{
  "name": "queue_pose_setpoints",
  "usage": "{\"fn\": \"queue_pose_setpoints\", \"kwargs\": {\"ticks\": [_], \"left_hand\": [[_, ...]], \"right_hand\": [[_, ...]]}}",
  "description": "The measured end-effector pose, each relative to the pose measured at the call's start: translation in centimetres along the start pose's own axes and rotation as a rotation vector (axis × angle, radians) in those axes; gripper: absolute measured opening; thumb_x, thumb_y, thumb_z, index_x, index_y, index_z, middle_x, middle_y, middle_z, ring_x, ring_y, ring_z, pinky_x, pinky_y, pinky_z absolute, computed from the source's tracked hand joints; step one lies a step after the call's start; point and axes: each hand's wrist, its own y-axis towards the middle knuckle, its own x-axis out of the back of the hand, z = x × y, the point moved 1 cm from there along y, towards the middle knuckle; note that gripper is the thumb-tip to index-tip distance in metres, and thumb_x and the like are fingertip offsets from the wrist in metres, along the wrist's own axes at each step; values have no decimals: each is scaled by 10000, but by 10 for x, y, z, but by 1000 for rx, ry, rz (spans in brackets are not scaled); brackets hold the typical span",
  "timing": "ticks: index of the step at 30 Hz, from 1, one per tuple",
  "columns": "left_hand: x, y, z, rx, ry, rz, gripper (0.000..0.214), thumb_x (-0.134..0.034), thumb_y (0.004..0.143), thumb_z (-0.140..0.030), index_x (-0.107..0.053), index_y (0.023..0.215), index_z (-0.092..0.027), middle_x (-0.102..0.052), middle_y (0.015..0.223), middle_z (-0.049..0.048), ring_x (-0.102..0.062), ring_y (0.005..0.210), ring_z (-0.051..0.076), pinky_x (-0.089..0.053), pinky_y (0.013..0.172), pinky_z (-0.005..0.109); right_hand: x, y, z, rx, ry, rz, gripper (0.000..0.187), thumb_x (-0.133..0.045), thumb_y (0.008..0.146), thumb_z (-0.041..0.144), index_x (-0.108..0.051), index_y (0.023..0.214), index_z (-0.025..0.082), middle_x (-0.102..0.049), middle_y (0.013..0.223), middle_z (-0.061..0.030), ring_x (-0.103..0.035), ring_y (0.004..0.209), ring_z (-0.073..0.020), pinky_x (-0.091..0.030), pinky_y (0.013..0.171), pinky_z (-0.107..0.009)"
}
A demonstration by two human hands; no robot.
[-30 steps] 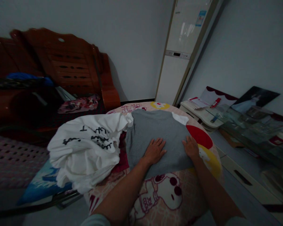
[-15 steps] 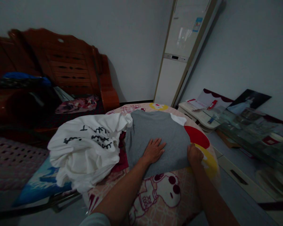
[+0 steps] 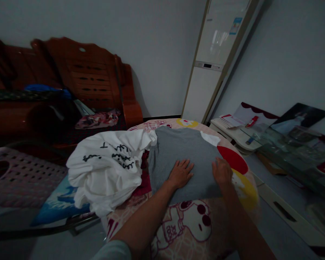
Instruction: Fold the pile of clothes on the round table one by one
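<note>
A dim room, seen from above the worker's arms: a carved wooden bench (image 3: 97, 83) stands against the far wall at left, and a tall white air conditioner (image 3: 213, 61) fills the corner. A low glass cabinet (image 3: 295, 148) runs along the right wall, with papers (image 3: 233, 121) stacked at its far end. In the foreground is a round table (image 3: 189, 231) under a cartoon-print cloth, and a pink plastic stool (image 3: 24, 173) sits near its left side. A crumpled white shirt (image 3: 108, 166) with black lettering is heaped on the table's left half and spills over the edge. Just beside it, touching its sleeve, a grey shirt (image 3: 184, 155) lies spread flat at the middle of the table. The person's left hand (image 3: 181, 173) rests palm down on the near part of the grey shirt, fingers spread apart and holding nothing. The right hand (image 3: 222, 171) sits at the shirt's right edge with its fingers drawn close together; whether they pinch the fabric or only press on it cannot be told in the low light.
</note>
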Motion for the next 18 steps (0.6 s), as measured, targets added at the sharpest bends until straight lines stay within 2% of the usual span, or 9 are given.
{"fn": "queue_pose_setpoints", "kwargs": {"ticks": [3,5,7,9,12,16,18], "left_hand": [[3,-1,1,37,-59,-35,571,-403,969,-422,-369,1475,-161,-370,1545,150,-307,1446,256,-247,1174,507],[4,-1,3,64,-141,-106,524,-433,953,-342,-418,1435,-134,-436,1500,158,-381,1404,238,-301,1161,466],[4,-1,5,94,-226,-179,440,-443,930,-246,-509,1351,-137,-520,1430,146,-467,1338,219,-364,1130,430],[4,-1,10,133,-277,-219,376,-448,910,-196,-588,1256,-154,-574,1372,133,-522,1285,217,-409,1101,429],[13,-3,27,228,-268,-288,345,-488,890,-193,-619,1209,-177,-590,1352,131,-540,1268,239,-433,1083,460],[44,-16,70,433,-159,-540,388,-520,870,-168,-568,1255,-156,-565,1362,145,-511,1288,256,-400,1119,448],[58,-26,93,562,-99,-624,420,-534,845,-138,-541,1264,-118,-573,1321,166,-512,1271,284,-395,1113,459]], "right_hand": [[-21,10,48,248,253,27,504,-298,990,380,-584,1285,88,-616,1282,-193,-549,1220,-265,-403,1056,-401],[-41,10,71,337,348,66,551,-259,996,406,-548,1338,87,-560,1372,-193,-494,1299,-254,-377,1089,-410],[-60,6,83,376,352,126,562,-241,999,412,-524,1371,99,-521,1421,-187,-454,1344,-255,-348,1111,-435],[-75,1,87,388,289,175,550,-240,1002,405,-517,1384,122,-492,1454,-173,-423,1370,-267,-310,1129,-464],[-85,-4,84,391,195,202,542,-266,1002,416,-494,1408,139,-441,1497,-161,-373,1403,-287,-264,1147,-487],[-85,-5,82,393,175,214,564,-320,987,465,-454,1441,156,-416,1514,-164,-354,1413,-296,-253,1145,-504],[-85,-5,81,397,184,207,562,-326,983,475,-451,1445,179,-416,1517,-154,-355,1411,-294,-260,1140,-506]]}}
